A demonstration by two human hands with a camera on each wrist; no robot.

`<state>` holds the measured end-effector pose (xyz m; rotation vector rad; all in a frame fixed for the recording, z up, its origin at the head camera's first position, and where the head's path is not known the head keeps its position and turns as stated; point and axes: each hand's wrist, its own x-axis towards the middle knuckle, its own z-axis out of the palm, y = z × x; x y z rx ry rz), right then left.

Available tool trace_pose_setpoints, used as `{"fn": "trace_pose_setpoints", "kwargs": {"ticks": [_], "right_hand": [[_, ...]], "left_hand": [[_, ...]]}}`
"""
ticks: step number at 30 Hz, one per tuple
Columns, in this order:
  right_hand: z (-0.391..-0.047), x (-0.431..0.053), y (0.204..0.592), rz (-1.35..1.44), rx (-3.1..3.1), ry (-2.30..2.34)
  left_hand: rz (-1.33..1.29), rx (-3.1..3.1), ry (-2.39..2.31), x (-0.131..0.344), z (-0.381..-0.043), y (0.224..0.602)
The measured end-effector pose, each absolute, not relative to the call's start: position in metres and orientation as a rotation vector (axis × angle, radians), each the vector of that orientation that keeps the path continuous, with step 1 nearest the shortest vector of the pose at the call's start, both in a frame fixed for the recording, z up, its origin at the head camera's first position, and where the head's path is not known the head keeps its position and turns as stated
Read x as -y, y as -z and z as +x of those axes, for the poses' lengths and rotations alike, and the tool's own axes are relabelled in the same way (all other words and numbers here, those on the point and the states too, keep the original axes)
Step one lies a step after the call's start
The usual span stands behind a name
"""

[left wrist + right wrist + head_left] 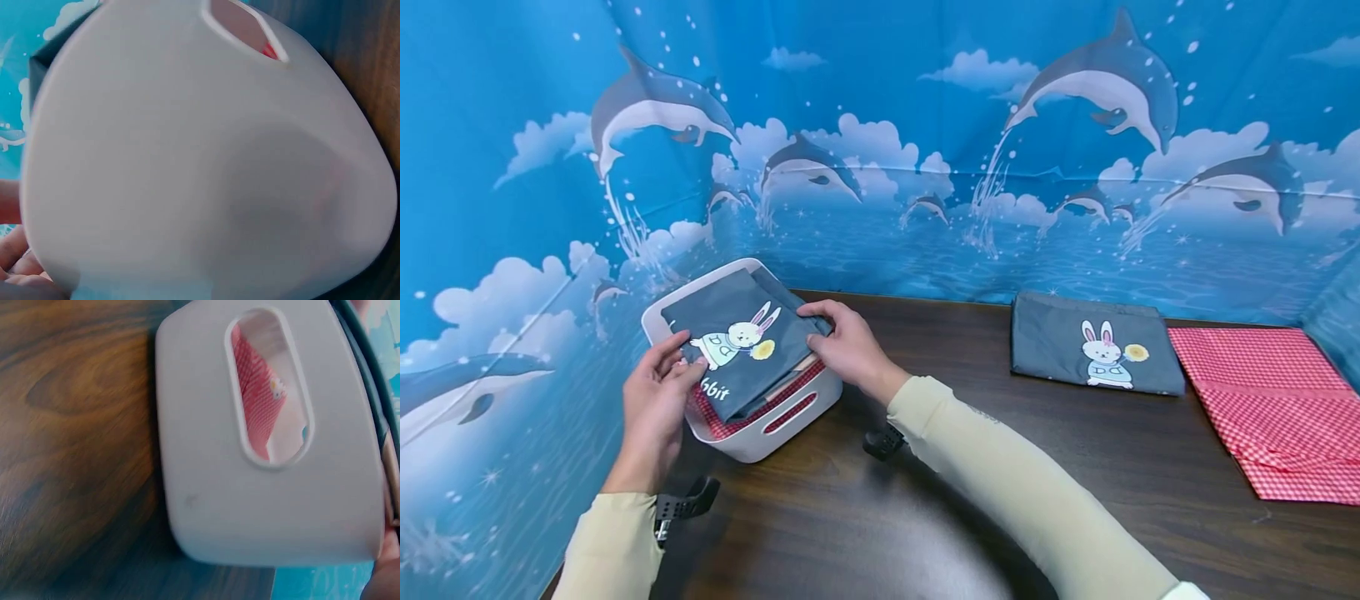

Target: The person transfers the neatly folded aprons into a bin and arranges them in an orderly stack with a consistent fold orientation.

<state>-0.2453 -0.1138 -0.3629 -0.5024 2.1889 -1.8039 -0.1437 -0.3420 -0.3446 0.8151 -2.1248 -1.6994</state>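
A folded dark grey cloth (722, 308) with a white rabbit print lies across the top of a white plastic basket (748, 450). My left hand (655, 396) pinches the cloth's near-left edge between thumb and fingers. At its right corner, my right hand (853, 346) grips it with thumb and forefinger. Under the grey cloth, red checked fabric (711, 417) shows inside the basket; it also appears through the slot in the right wrist view (256, 394). The basket wall (156, 156) fills most of the left wrist view, hiding much of the left hand.
A second folded grey rabbit-print cloth (1052, 342) lies at the back right of the dark wooden table (962, 467). Beside it is a folded red checked cloth (1277, 400). A blue dolphin-printed curtain (880, 150) stands behind and left of the basket.
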Motion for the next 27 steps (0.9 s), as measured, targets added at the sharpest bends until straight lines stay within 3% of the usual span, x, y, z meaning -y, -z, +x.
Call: {"fn": "trace_pose_setpoints", "kwargs": {"ticks": [27], "right_hand": [[-0.244, 0.121, 0.353, -0.375, -2.211, 1.751]], "left_hand": [[0.851, 2.187, 1.654, 0.342, -0.146, 0.342]]}}
